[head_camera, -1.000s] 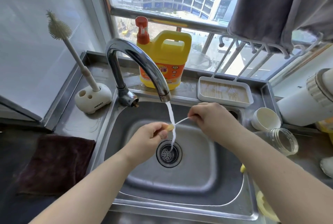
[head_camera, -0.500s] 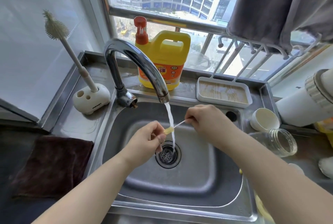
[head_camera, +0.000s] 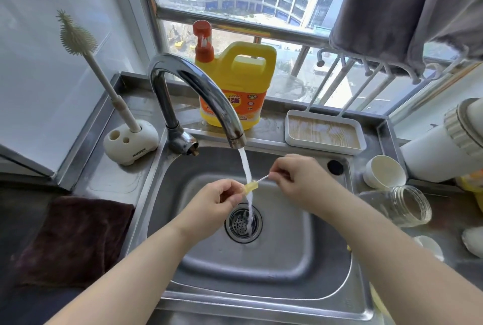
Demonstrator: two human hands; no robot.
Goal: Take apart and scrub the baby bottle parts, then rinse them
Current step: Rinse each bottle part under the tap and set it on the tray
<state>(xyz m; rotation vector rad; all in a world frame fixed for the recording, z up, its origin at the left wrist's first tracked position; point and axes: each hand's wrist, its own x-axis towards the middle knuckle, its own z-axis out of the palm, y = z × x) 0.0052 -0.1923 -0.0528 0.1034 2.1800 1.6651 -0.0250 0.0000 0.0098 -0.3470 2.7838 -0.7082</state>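
Note:
Over the steel sink (head_camera: 287,267), my left hand (head_camera: 217,202) pinches a small yellowish tube part (head_camera: 251,186) under the running stream from the chrome faucet (head_camera: 198,89). My right hand (head_camera: 295,178) pinches the end of a thin white brush (head_camera: 262,179) whose tip goes into that part. The clear bottle body (head_camera: 402,205) lies on its side on the right counter, next to a white cup-shaped part (head_camera: 384,170). A white bottle brush (head_camera: 86,63) stands upright in its holder (head_camera: 130,141) at the left.
A yellow detergent jug (head_camera: 235,84) stands behind the faucet. A white tray (head_camera: 324,131) with a drying rack sits at the back right. A dark cloth (head_camera: 70,241) lies on the left counter. A large white container (head_camera: 444,141) lies at the far right. The drain strainer (head_camera: 243,222) is below the stream.
Both hands have stayed under the stream, shifting only slightly; the thin brush sits a little differently in the yellowish part. The water keeps running.

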